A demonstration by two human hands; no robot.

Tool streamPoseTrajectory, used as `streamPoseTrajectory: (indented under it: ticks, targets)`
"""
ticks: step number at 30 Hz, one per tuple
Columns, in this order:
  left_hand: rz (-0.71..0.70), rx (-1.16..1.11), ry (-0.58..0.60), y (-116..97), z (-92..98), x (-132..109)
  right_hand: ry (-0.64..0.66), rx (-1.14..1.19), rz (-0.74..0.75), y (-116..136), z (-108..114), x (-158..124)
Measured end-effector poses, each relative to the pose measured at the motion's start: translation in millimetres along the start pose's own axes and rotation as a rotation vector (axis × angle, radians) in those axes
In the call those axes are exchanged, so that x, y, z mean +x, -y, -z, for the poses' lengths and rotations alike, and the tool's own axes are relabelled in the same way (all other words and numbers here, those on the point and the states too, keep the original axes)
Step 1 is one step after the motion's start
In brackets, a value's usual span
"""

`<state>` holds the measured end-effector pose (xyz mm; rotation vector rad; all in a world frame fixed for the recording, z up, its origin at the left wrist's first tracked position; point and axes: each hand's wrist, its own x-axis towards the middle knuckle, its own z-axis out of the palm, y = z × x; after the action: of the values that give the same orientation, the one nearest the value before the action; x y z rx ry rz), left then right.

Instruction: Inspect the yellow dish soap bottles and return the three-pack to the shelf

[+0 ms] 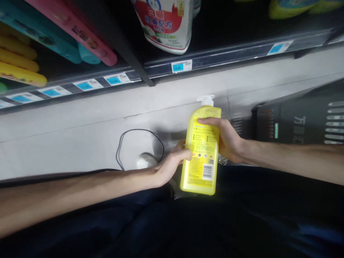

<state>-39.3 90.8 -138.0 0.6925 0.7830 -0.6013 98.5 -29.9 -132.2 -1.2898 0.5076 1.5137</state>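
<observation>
A yellow pump bottle [200, 143] with a white pump head is held in front of my body, its back label and barcode facing me. My left hand [173, 161] grips its lower left side, thumb lying over the label. On the upper right side, my right hand [227, 138] is closed around the bottle, thumb across the top of the label. The fingers behind the bottle are mostly hidden. No lettering on the label is sharp enough to read.
A dark shelf [231, 53] with price tags runs across the top, carrying a white-and-red bottle [169, 25] and several coloured bottles at the left. A dark basket [301, 118] stands on the right. A black cable [139, 129] loops over the pale tiled floor [67, 139] near a white shoe [145, 161].
</observation>
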Motion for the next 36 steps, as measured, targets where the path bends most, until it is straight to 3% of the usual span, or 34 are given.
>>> streamPoseTrajectory:
  ticks: [23, 36]
  targets:
    - [-0.051, 0.042, 0.039, 1.0, 2.1, 2.2, -0.014, -0.006, 0.023, -0.5, -2.0, -1.3]
    - [0.006, -0.036, 0.024, 1.3, 1.5, 0.5, -0.037, 0.011, 0.024, -2.0, -0.2, 1.4]
